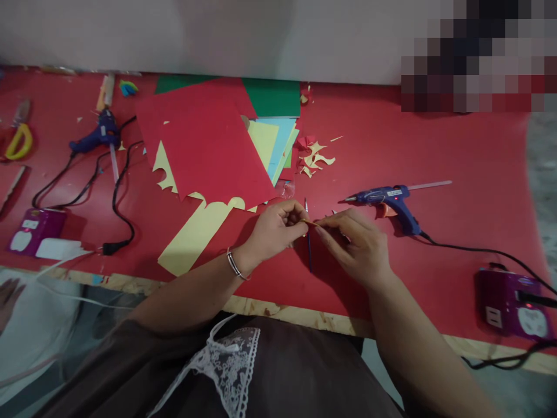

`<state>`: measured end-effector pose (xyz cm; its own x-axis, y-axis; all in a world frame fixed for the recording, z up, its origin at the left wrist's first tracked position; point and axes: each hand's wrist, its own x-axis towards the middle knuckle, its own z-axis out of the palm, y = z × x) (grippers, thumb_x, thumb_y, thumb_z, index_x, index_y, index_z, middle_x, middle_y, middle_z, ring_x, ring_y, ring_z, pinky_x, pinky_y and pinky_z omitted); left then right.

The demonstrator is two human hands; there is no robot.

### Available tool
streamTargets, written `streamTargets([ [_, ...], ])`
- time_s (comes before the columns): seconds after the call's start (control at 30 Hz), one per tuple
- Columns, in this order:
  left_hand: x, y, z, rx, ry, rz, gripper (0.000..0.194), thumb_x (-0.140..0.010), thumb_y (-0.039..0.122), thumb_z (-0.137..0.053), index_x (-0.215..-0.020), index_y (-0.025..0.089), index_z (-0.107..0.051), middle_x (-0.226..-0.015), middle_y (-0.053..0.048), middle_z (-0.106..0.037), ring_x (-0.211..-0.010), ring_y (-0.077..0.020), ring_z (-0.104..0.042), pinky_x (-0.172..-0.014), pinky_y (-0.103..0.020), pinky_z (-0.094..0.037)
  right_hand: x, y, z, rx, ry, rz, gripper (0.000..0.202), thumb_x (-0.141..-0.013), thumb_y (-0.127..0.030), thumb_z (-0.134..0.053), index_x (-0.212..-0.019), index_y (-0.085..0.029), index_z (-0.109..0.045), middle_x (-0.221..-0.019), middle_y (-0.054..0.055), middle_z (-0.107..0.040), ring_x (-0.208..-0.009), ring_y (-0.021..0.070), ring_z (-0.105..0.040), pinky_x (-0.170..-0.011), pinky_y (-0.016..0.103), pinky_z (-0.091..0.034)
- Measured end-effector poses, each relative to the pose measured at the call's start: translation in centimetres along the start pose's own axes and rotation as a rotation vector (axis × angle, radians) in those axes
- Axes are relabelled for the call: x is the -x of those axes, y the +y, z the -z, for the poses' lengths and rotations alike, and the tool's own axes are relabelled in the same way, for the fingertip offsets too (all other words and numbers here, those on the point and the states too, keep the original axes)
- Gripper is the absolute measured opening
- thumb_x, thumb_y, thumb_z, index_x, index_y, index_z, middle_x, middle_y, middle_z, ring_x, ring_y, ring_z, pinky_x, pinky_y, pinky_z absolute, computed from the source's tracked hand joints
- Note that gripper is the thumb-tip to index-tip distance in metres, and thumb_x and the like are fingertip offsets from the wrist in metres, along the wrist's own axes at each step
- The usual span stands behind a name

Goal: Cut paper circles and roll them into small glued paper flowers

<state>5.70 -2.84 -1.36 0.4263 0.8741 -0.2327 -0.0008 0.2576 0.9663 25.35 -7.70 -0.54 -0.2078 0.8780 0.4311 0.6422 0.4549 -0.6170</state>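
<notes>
A small, thin yellowish strip (310, 223) spans the fingertips of both my hands, above the red tabletop. My left hand (278, 227) is closed, pinching one end between thumb and curled fingers. At the other end, the thumb and index finger of my right hand (363, 244) pinch it too. Whether the strip is paper cannot be made out. Beneath the hands lies a slim dark-blue stick (310, 255) with a metallic part, partly hidden. To the right rests a blue hot glue gun (387, 200) with a clear glue stick in its back. A long pale-yellow paper piece (191, 238) lies left of my left hand.
Red paper (213, 145) covers green, blue and yellow sheets at the back. Yellow offcuts (317, 158) lie beside them. Another glue gun (102, 130), yellow-handled scissors (20, 141) and a purple power box (37, 232) are left. A second power box (513, 305) stands right, with cords trailing.
</notes>
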Motion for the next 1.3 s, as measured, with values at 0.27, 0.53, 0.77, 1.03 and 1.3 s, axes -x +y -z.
streamTargets([
  [0.27,0.4,0.8,0.2,0.087,-0.037,0.076,0.013,-0.077,0.024,-0.074,-0.088,0.018,-0.068,-0.067,0.002,-0.064,-0.051,-0.0084,-0.056,-0.048,-0.020,-0.047,0.0,-0.3,0.0,0.042,0.053,0.011,0.010,-0.100,-0.025,-0.067,-0.092,-0.024,-0.073,-0.077,0.004,-0.074,-0.067,0.0187,-0.065,-0.062,0.033,-0.049],
  [0.53,0.2,1.2,0.8,0.223,-0.145,0.132,0.027,-0.072,0.016,-0.075,-0.098,0.019,-0.078,-0.071,0.002,-0.069,-0.053,-0.0084,-0.059,-0.049,-0.020,-0.045,0.0,-0.8,0.3,0.067,0.140,-0.102,0.013,-0.100,-0.031,-0.068,-0.089,-0.025,-0.071,-0.076,0.003,-0.074,-0.068,0.0191,-0.067,-0.064,0.034,-0.052],
  [0.77,0.2,0.9,0.7,0.181,-0.125,0.074,0.032,-0.074,0.039,-0.093,-0.091,0.019,-0.074,-0.070,0.002,-0.067,-0.055,-0.0086,-0.058,-0.052,-0.021,-0.049,0.1,-0.6,-0.1,0.007,0.118,-0.110,0.013,-0.099,-0.031,-0.069,-0.088,-0.024,-0.071,-0.075,0.002,-0.072,-0.065,0.0173,-0.065,-0.061,0.033,-0.050],
  [1.03,0.0,0.3,0.8,0.041,-0.128,0.010,0.029,-0.082,0.042,-0.086,-0.088,0.019,-0.070,-0.063,0.004,-0.060,-0.048,-0.0094,-0.055,-0.048,-0.023,-0.047,0.2,-0.3,-0.3,-0.029,0.085,-0.127,0.014,-0.100,-0.032,-0.068,-0.090,-0.024,-0.073,-0.076,0.003,-0.072,-0.066,0.0184,-0.065,-0.062,0.033,-0.050],
  [1.3,0.1,0.4,0.8,-0.030,-0.090,-0.025,0.021,-0.087,0.036,-0.079,-0.086,0.018,-0.068,-0.065,0.003,-0.062,-0.050,-0.0088,-0.058,-0.048,-0.021,-0.048,-0.1,-0.8,-0.1,-0.084,0.058,-0.121,0.017,-0.103,-0.030,-0.064,-0.090,-0.024,-0.073,-0.075,0.003,-0.072,-0.069,0.0191,-0.067,-0.065,0.034,-0.050],
])
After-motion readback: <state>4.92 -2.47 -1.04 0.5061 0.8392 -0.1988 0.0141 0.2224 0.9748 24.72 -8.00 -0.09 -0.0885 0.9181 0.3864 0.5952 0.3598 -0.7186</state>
